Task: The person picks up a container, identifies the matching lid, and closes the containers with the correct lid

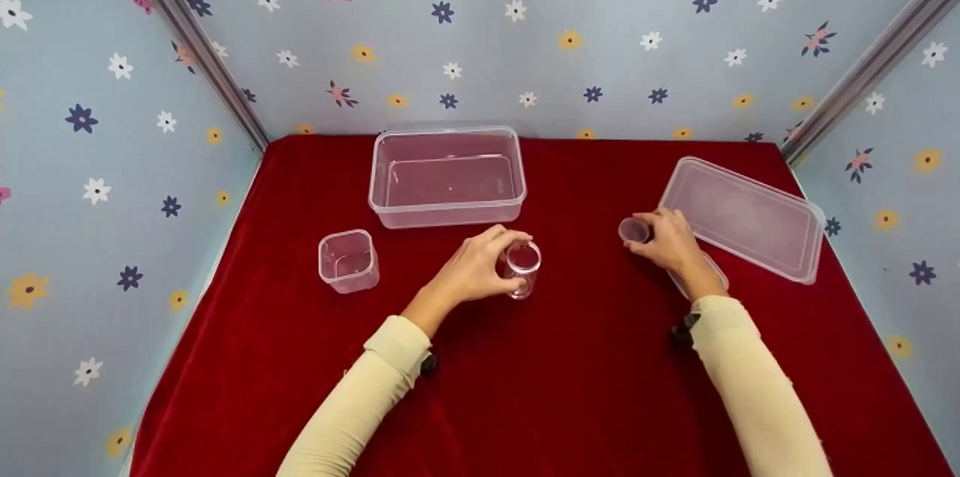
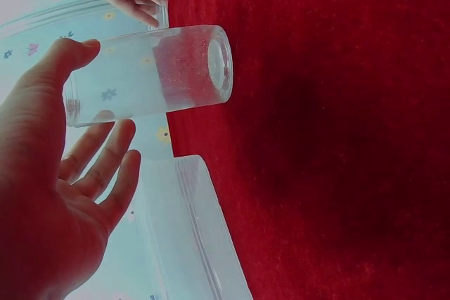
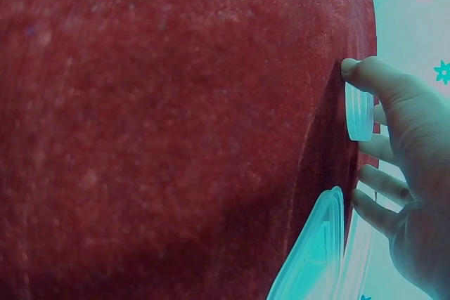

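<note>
Your left hand (image 1: 474,267) grips the jar (image 1: 523,259); your right hand (image 1: 670,238) pinches the round lid (image 1: 634,230) right of the jar; hold both level.

In the head view, the wrist of the right hand (image 1: 670,241) hides most of a small lid (image 1: 718,271), only its rim peeking out. The left sleeve (image 1: 356,402) leaves the frame at 7 o'clock, the right sleeve (image 1: 757,387) between 4 and 5, the worktop (image 1: 570,402) at 6. A dark object (image 1: 684,328) by the right cuff is too small to identify. Left fingers (image 1: 512,284) cover part of the jar (image 1: 527,274). The left wrist view crops the large container (image 2: 193,230) at 6 o'clock; in the right wrist view, fingers conceal one end of the cap (image 3: 360,114).
</note>
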Demonstrator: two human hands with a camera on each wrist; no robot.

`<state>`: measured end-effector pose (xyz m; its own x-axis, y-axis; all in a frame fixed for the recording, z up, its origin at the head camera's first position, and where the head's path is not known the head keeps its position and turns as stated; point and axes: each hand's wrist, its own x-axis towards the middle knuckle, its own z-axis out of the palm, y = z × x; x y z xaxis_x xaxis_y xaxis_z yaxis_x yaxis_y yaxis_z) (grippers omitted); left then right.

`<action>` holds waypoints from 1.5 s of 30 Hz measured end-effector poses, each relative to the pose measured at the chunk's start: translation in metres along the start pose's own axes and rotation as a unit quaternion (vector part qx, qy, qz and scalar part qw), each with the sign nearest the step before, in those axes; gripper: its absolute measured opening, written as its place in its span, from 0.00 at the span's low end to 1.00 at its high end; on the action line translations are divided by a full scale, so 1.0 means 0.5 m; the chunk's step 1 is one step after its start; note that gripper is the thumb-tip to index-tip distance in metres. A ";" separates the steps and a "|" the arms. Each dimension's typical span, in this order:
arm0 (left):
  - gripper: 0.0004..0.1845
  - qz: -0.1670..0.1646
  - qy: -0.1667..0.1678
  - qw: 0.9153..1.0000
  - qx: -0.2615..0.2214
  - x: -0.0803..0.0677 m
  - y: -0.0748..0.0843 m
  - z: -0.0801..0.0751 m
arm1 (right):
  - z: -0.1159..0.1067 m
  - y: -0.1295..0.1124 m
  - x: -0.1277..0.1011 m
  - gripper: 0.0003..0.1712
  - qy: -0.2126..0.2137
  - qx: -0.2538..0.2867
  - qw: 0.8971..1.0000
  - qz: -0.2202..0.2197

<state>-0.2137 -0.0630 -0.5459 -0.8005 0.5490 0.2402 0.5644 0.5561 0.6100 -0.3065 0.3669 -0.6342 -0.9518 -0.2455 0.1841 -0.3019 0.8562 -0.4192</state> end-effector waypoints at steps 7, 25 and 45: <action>0.37 -0.006 -0.006 1.000 0.001 -0.002 -0.002 0.000 | -0.008 -0.013 -0.004 0.37 -0.001 0.014 1.000 0.010; 0.40 0.000 0.006 0.999 0.045 0.002 0.001 -0.004 | -0.018 -0.033 -0.005 0.37 0.014 0.019 1.000 -0.002; 0.36 0.004 0.037 0.999 0.034 -0.005 -0.003 -0.034 | -0.093 -0.121 0.003 0.35 -0.010 -0.001 1.000 0.021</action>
<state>-0.2161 -0.0760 -0.5345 -0.8074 0.5074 0.3011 0.5809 0.5943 0.5562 -0.2871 0.3356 -0.5672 -0.9646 -0.2180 0.1483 -0.2611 0.8671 -0.4243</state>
